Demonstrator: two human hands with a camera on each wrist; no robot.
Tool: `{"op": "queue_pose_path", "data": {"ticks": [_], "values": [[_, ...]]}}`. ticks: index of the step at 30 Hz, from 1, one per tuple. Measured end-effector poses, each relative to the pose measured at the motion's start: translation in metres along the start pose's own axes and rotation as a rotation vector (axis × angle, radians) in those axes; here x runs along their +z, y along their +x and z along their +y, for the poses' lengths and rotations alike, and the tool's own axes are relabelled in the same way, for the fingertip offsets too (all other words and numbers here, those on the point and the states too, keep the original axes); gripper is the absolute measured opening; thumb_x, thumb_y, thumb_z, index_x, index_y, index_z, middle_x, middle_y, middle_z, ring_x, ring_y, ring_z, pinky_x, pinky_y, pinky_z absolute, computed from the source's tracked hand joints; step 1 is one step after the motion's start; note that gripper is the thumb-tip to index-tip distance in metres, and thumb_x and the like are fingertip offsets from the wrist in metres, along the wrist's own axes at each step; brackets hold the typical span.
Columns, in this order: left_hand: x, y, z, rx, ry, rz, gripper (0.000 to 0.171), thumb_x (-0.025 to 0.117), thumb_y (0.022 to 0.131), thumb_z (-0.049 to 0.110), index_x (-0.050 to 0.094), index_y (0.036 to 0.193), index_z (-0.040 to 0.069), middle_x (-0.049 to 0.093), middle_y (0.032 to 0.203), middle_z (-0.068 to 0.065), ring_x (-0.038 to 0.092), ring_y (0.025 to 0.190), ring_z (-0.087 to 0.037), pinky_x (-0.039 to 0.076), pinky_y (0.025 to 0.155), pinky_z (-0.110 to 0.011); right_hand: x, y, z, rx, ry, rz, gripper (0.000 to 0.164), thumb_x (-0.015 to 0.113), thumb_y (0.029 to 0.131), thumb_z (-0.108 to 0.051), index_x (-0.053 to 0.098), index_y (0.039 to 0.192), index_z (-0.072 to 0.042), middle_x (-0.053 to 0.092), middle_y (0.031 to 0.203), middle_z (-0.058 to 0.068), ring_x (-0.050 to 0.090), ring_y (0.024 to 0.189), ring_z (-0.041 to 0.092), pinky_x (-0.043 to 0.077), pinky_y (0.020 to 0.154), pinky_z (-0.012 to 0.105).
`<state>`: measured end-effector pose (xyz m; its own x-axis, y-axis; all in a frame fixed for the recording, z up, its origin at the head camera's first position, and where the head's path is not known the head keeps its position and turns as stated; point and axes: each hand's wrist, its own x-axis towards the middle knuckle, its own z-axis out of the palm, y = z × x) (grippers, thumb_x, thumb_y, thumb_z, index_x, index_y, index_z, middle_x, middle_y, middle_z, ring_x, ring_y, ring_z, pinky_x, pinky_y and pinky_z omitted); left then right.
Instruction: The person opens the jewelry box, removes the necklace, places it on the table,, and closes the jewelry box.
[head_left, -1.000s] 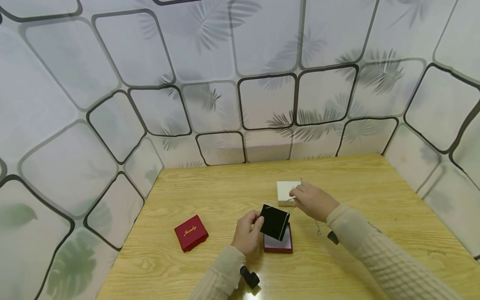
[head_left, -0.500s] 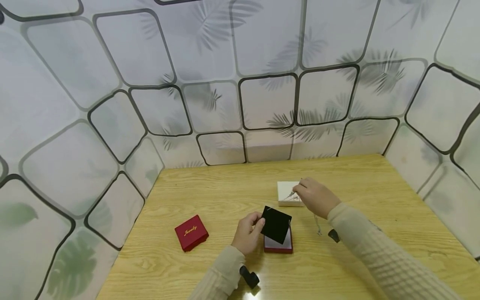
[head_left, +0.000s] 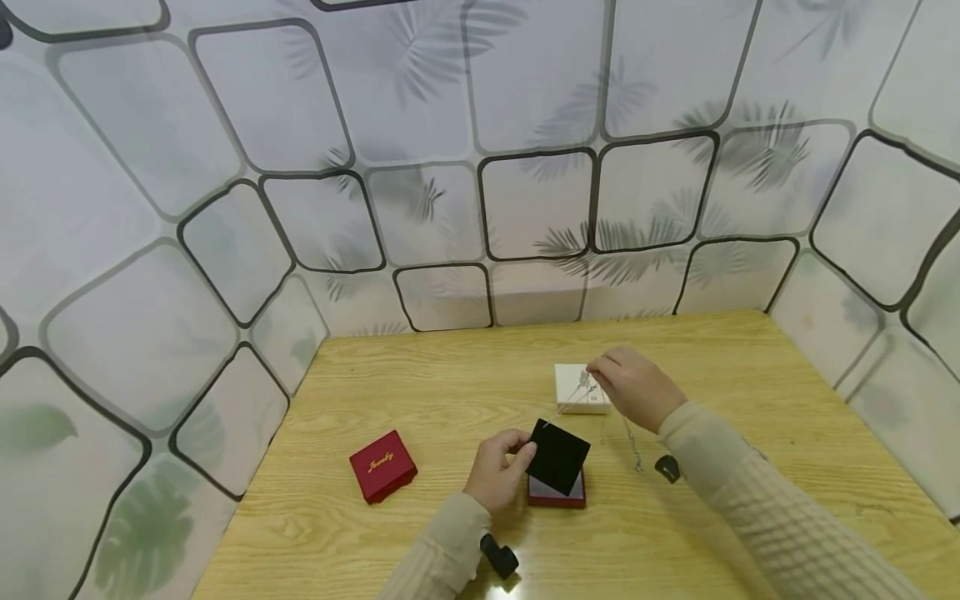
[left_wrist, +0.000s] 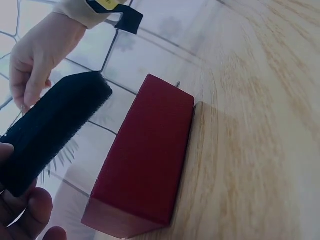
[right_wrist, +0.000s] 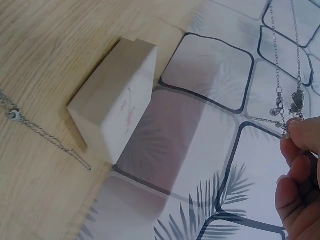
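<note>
My left hand (head_left: pixel 498 471) pinches a square black velvet pad (head_left: pixel 558 457) by its edge, tilted above an open red box (head_left: pixel 557 502). In the left wrist view the pad (left_wrist: pixel 55 125) shows its thick fuzzy side beside the red box (left_wrist: pixel 145 155). With thumb and fingertips, my right hand (head_left: pixel 637 387) pinches a fine silver necklace (right_wrist: pixel 278 75) with small pendants. A strand of it runs down toward the pad's upper corner; whether it is still fastened there I cannot tell.
A white box (head_left: pixel 570 383) with a printed top stands behind the pad. Another silver chain (head_left: pixel 633 446) lies on the wooden table (head_left: pixel 420 367) below the right wrist. A red lid (head_left: pixel 382 465) lettered "Jewelry" lies at the left. A patterned curtain surrounds the table.
My right hand has risen slightly, drawing the necklace up and off the pad's right edge. The pad has shifted a little right and toward me.
</note>
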<state>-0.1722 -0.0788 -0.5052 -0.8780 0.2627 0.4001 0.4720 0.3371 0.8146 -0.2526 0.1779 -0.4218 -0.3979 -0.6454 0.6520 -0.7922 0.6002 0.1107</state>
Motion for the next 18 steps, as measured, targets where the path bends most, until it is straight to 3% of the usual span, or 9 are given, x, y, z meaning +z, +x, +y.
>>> {"op": "queue_pose_path", "data": {"ticks": [6,10,13,15,18], "values": [[0.001,0.001,-0.001,0.011,0.007,-0.006,0.015,0.059,0.096,0.011,0.07,0.103,0.003,0.068,0.093,-0.005,0.063,0.088,-0.019,0.052,0.077,-0.03,-0.004,0.009,0.001,0.0,0.032,0.019,0.047,0.033,0.105,-0.034,0.067,0.094,-0.003,0.061,0.085,0.007,0.059,0.076,0.022,0.053,0.067,0.035],[0.0,0.001,-0.002,0.022,-0.002,-0.015,0.017,0.059,0.097,0.018,0.071,0.103,0.007,0.068,0.092,-0.001,0.062,0.088,-0.015,0.053,0.077,-0.03,-0.007,0.017,0.0,-0.011,0.063,0.022,0.05,0.03,0.105,-0.035,0.067,0.095,-0.003,0.061,0.087,0.006,0.059,0.078,0.021,0.053,0.068,0.034],[0.0,0.001,-0.001,0.025,0.001,-0.018,0.018,0.059,0.098,0.02,0.071,0.103,0.008,0.068,0.091,0.0,0.062,0.087,-0.013,0.053,0.077,-0.029,-0.008,0.022,0.0,-0.031,0.081,0.017,0.028,0.05,0.102,-0.023,0.067,0.096,-0.003,0.062,0.089,0.006,0.06,0.08,0.021,0.053,0.069,0.034],[0.0,0.001,0.0,0.026,0.004,-0.017,0.018,0.059,0.097,0.02,0.071,0.102,0.008,0.068,0.09,0.0,0.062,0.087,-0.012,0.053,0.076,-0.028,-0.009,0.025,0.0,-0.044,0.08,0.011,0.011,0.063,0.094,-0.012,0.068,0.097,-0.002,0.063,0.089,0.007,0.06,0.081,0.021,0.054,0.07,0.034],[-0.001,0.001,0.001,0.032,0.004,-0.013,0.017,0.059,0.097,0.019,0.071,0.101,0.008,0.068,0.09,-0.001,0.063,0.086,-0.013,0.053,0.076,-0.028,-0.01,0.03,0.0,-0.05,0.077,0.005,0.015,0.073,0.083,-0.003,0.068,0.097,-0.003,0.063,0.09,0.007,0.061,0.082,0.022,0.054,0.071,0.035]]}}
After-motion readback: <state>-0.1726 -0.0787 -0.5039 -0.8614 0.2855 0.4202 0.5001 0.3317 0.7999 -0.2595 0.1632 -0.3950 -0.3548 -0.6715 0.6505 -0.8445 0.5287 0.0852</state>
